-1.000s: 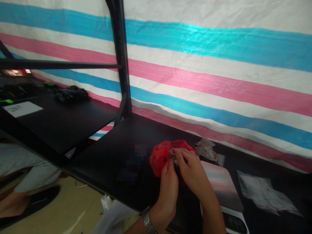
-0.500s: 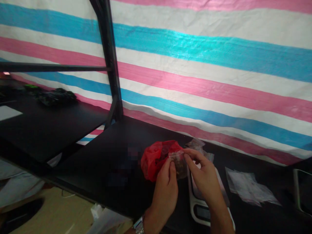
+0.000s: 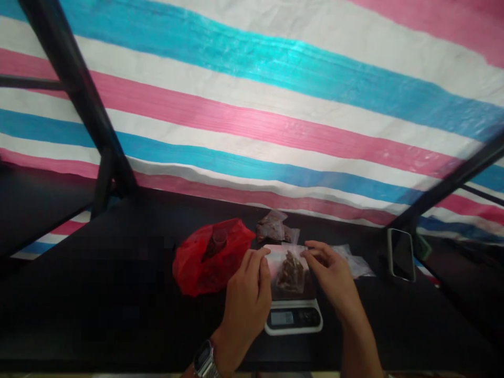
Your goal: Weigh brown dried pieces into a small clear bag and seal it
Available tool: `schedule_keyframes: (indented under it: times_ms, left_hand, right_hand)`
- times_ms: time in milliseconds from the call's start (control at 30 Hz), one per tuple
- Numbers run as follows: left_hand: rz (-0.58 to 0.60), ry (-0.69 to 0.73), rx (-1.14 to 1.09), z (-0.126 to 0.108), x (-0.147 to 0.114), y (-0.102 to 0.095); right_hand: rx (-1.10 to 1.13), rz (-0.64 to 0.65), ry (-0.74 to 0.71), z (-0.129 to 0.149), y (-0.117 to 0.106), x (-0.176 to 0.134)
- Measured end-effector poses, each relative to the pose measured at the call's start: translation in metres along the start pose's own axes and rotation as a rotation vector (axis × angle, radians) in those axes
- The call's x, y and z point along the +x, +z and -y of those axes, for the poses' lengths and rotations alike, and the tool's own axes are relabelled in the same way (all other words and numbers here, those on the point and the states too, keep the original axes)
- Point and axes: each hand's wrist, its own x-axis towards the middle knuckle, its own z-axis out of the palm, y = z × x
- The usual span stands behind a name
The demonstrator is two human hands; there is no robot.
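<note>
A small clear zip bag (image 3: 290, 273) with brown dried pieces inside hangs over or rests on the white kitchen scale (image 3: 293, 332); which of the two I cannot tell. My right hand (image 3: 334, 275) pinches its upper right corner. At the upper left edge of the bag, the fingers of my left hand (image 3: 249, 289) are closed together. The scale's display faces me, its digits too blurred to read. Left of my left hand lies an open red plastic bag (image 3: 197, 262) with dark contents and a small clear cup (image 3: 219, 239).
Filled clear bags (image 3: 271, 226) lie behind the scale. Flat clear bags (image 3: 356, 262) are to the right, partly behind my right hand. Farther right is a phone (image 3: 401, 254). Black frame posts (image 3: 84, 105) and a striped sheet (image 3: 252, 126) bound the black table (image 3: 149, 325).
My view has swung right and down. Both hands have brought the zip bag from beside the red bag to the scale, and my left fingers have shifted up toward its top edge.
</note>
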Motion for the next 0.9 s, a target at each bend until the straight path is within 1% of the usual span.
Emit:
schedule_keyframes:
  times_ms: [100, 200, 333, 467, 567, 667, 833, 900]
  left_hand:
    - [-0.048, 0.019, 0.042, 0.003, 0.0, 0.002]
    - [-0.103, 0.064, 0.059, 0.006, 0.002, -0.002]
    - [-0.159, 0.143, 0.092, 0.01, 0.004, -0.009]
    - [-0.164, 0.213, 0.154, 0.013, 0.001, -0.016]
    - [-0.149, 0.253, 0.192, 0.015, -0.001, -0.019]
    - [-0.146, 0.255, 0.198, 0.015, -0.001, -0.02]
    - [-0.171, 0.27, 0.181, 0.009, 0.005, -0.018]
    - [-0.171, 0.266, 0.18, 0.006, 0.007, -0.017]
  right_hand:
    - [-0.139, -0.027, -0.095, -0.011, 0.001, 0.004]
    - [-0.204, -0.115, -0.179, -0.018, -0.001, 0.008]
    - [-0.22, -0.211, -0.171, -0.028, -0.01, 0.013]
    - [-0.196, -0.262, -0.127, -0.039, -0.015, 0.016]
    - [-0.185, -0.265, -0.116, -0.041, -0.014, 0.015]
    - [-0.174, -0.257, -0.118, -0.039, -0.013, 0.014]
    - [-0.182, -0.147, -0.132, -0.034, -0.009, 0.013]
    - [-0.187, -0.124, -0.132, -0.032, -0.007, 0.013]
